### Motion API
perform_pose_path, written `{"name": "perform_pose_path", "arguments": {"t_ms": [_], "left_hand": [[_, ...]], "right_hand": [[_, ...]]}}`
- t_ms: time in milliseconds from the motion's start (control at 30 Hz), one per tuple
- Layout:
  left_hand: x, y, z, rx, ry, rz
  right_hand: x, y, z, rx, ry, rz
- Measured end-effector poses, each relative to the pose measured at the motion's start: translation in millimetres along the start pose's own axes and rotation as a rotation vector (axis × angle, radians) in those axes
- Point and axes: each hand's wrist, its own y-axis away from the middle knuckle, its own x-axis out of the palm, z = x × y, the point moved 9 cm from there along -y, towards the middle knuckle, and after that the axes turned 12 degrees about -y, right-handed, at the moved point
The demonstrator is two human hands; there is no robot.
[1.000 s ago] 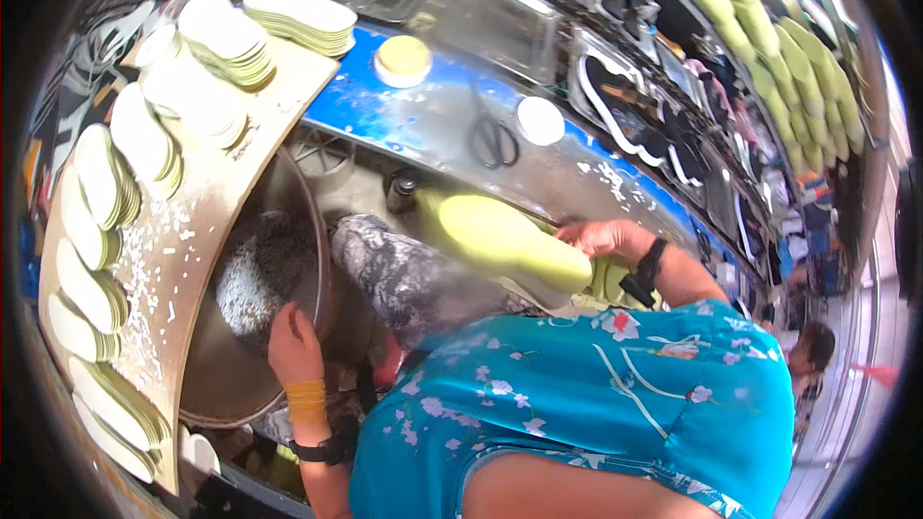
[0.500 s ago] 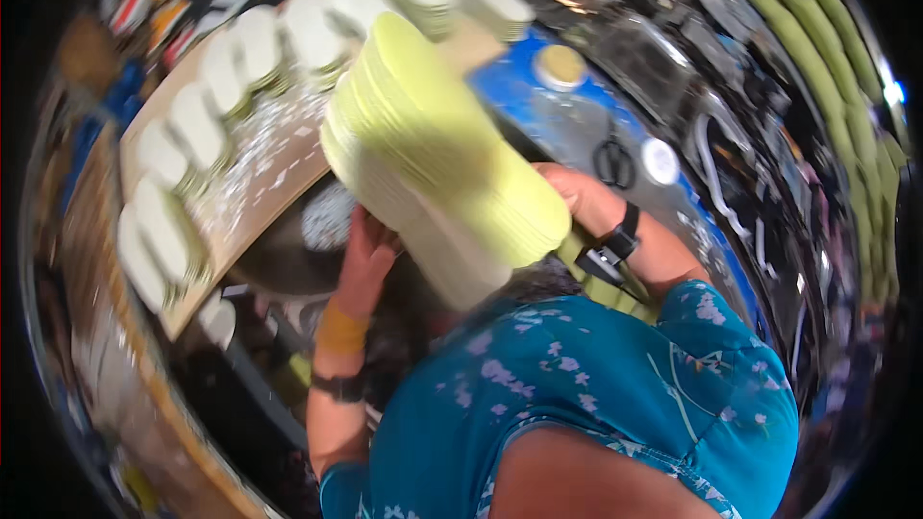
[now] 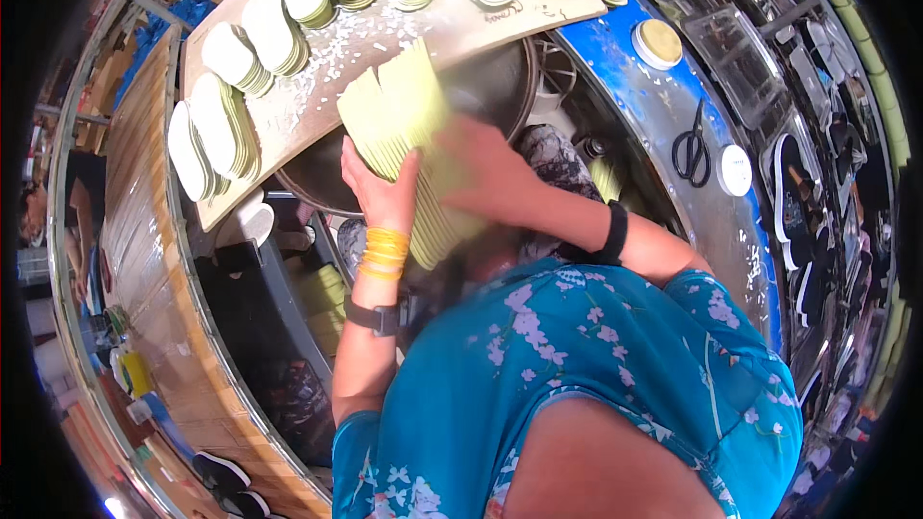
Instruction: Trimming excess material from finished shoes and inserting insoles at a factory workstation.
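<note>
A thick stack of pale yellow-green insoles (image 3: 392,111) is tilted in front of my body, its layers fanned into fine ridges. My left hand (image 3: 380,183) grips its left side, thumb against the ridges and fingers round the outer edge. From the right, my right hand (image 3: 486,168) is closed against the other side of the stack, its fingers blurred. The stack's lower end lies near my lap in shadow.
A wooden board (image 3: 274,130) ahead carries several stacks of white-topped insoles (image 3: 274,29) and scattered white bits. Beneath it is a dark round basin (image 3: 519,86). On the blue-edged table (image 3: 663,115) at right lie black scissors (image 3: 691,149), a yellow-lidded jar (image 3: 658,43) and a white round lid (image 3: 735,170).
The stack of insoles has come down and turned, now showing its ridged layers instead of a smooth top insole. My right hand has moved in towards my left. The head view has shifted.
</note>
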Motion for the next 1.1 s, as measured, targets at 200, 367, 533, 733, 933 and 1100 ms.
{"name": "perform_pose_path", "arguments": {"t_ms": [200,367,533,733,933,1100], "left_hand": [[2.3,22.0,-7.2,0.048,-0.041,0.278],[7.6,19.5,7.8,0.098,0.084,0.314],[8.8,20.5,9.8,0.1,0.22,0.347],[9.0,22.0,-0.2,0.172,0.071,0.36],[0.0,33.0,-29.7,0.103,-0.157,0.231],[-42.6,15.2,-35.9,0.127,-0.142,0.112]], "right_hand": [[5.0,8.6,1.4,-0.193,0.099,0.097],[-0.5,8.2,14.9,-0.222,0.218,0.141],[-1.2,5.6,23.0,-0.084,0.282,0.139],[13.2,8.2,3.6,-0.038,0.275,0.198],[-13.2,30.8,-1.8,0.253,0.383,0.208],[-38.7,24.6,4.6,0.15,0.072,0.322]]}}
